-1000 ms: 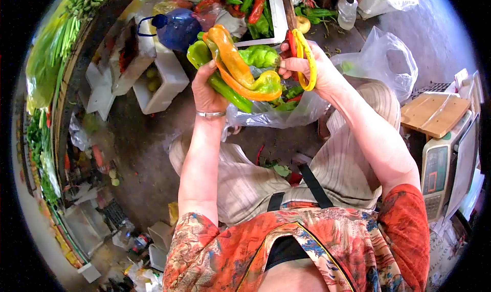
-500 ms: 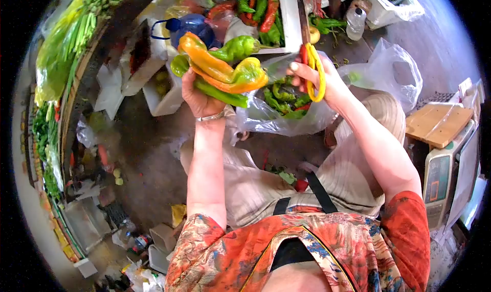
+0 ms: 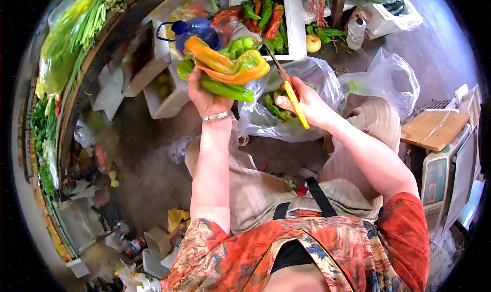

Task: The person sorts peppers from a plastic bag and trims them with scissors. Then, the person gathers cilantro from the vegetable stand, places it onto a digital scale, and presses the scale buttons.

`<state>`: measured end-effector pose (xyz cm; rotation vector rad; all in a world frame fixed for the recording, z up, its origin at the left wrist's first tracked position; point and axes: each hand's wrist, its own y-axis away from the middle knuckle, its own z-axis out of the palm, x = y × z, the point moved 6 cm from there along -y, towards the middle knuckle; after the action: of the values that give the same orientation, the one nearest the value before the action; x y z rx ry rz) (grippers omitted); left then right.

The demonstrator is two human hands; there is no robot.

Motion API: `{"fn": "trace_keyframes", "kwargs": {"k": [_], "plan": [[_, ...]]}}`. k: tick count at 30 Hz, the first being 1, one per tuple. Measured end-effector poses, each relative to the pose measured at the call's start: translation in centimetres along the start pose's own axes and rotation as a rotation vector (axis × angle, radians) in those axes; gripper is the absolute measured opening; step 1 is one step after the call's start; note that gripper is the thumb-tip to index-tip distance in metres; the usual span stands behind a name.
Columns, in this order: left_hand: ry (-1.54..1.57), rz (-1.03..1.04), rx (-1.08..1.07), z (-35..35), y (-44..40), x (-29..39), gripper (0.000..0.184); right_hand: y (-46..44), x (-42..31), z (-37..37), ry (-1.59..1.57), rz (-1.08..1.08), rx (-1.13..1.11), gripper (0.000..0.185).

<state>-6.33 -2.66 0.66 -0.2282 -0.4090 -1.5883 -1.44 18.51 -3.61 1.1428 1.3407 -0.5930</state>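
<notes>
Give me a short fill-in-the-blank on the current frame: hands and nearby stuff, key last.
The bare left hand holds a long, glossy pepper coloured green and ____. The bare right hand grips metal scissors with ____ handles. The translucent blue plastic jug is nearer the ____ hand. The white foam box holds green and ____ vegetables.

orange; yellow; left; red

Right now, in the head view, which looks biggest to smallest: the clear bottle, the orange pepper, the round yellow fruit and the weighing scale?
1. Weighing scale, partly hidden
2. Orange pepper, in the left hand
3. Clear bottle
4. Round yellow fruit
</notes>
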Motion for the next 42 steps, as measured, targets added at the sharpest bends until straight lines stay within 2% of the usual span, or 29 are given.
{"fn": "trace_keyframes", "kwargs": {"k": [9, 11, 14, 16, 17, 23, 27, 29, 30, 32, 34, 36, 38, 40, 42], "plan": [[0.030, -0.100, 0.052, -1.0, 0.6, -2.8, 0.040, -0.5, -0.2, -0.7, 0.063, -0.050, 0.177, 0.097], [0.040, -0.100, -0.021, 0.0, 1.0, -3.3, 0.038, -0.4, -0.3, -1.1, 0.097, -0.080, 0.219, 0.097], [0.057, -0.135, 0.012, -0.2, 1.2, -3.8, 0.038, 0.1, -0.7, -2.0, 0.198, -0.069, 0.254, 0.092], [0.027, -0.133, 0.035, -0.4, 1.3, -3.9, 0.038, 0.5, -0.9, -2.5, 0.308, 0.000, 0.273, 0.079], [-0.001, -0.125, 0.055, -0.6, 1.3, -3.9, 0.039, 0.3, 0.1, -2.5, 0.384, -0.122, 0.377, 0.067], [-0.039, -0.134, 0.062, -0.9, 1.2, -3.6, 0.038, 1.1, 0.0, -2.5, 0.458, -0.002, 0.269, 0.061], [-0.092, -0.091, 0.116, -1.0, 1.1, -3.1, 0.038, 1.4, 0.6, -2.1, 0.408, -0.061, 0.254, 0.065], [-0.266, -0.042, 0.173, -0.9, 1.0, -2.1, 0.039, 1.6, 1.6, -0.8, -0.145, 0.188, -0.014, 0.068], [-0.262, -0.023, 0.178, -0.4, 1.2, -1.8, 0.039, 1.5, 2.6, -0.2, -0.370, 0.225, -0.065, 0.069], [-0.380, -0.039, 0.042, 1.2, 1.7, -1.8, 0.042, 1.0, 3.7, 0.0, -0.467, 0.311, -0.114, 0.069], [-0.445, -0.002, 0.019, 1.6, 1.8, -1.5, 0.046, 0.9, 3.3, -0.6, -0.377, 0.296, -0.129, 0.071], [-0.612, 0.053, -0.051, 2.7, 2.1, -1.3, 0.046, 0.7, 2.6, -1.8, -0.178, 0.172, -0.064, 0.073], [-0.767, 0.090, -0.043, 2.9, 2.2, -1.1, 0.049, 1.1, 2.1, -2.0, -0.198, 0.182, -0.062, 0.072], [-0.962, 0.135, -0.064, 2.7, 2.2, -0.9, 0.051, 1.0, 1.3, -2.6, -0.101, 0.032, 0.001, 0.069], [-1.004, 0.137, -0.063, 2.9, 2.5, -1.0, 0.052, 1.0, 0.9, -2.7, -0.037, -0.009, 0.009, 0.066]]}}
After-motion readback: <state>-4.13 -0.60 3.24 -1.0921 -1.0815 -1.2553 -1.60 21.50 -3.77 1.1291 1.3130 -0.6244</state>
